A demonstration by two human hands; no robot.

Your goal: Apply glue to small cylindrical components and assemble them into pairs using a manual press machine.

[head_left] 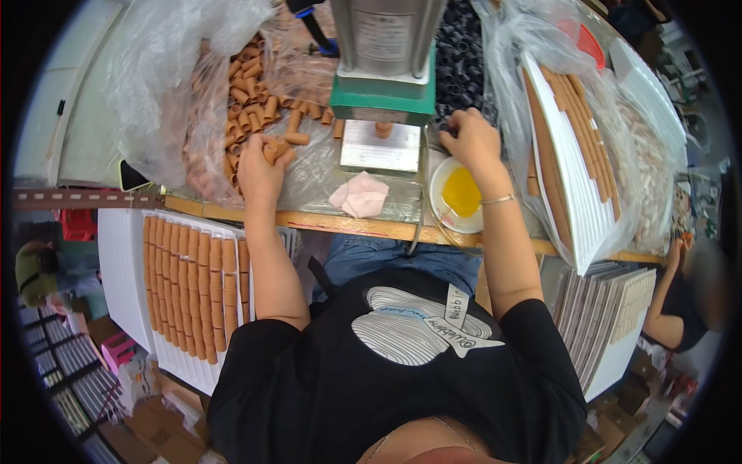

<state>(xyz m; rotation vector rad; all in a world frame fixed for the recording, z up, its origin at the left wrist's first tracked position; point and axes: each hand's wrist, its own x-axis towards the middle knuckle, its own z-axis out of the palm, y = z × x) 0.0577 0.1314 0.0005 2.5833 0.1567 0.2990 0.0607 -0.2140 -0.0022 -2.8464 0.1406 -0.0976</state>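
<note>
My left hand (261, 168) is closed around a short brown tube (272, 150), beside a heap of similar brown tubes (249, 77) lying in clear plastic. My right hand (471, 141) is bent with its fingers drawn together at the near edge of a pile of small black parts (459, 66); what the fingertips hold, if anything, is hidden. Between the hands stands a press with a green block (383, 100) above a metal base (369, 155). A small brown round piece (383, 130) sits under the block. Below my right hand is a white bowl (439, 193) of yellow liquid (461, 192).
A folded pink cloth (360, 194) lies before the press. At left, a white ribbed tray (185, 363) carries rows of brown tubes. Another tray (558, 147) leans at right in plastic, above stacked trays (599, 309). A co-worker's arm (663, 301) shows at far right.
</note>
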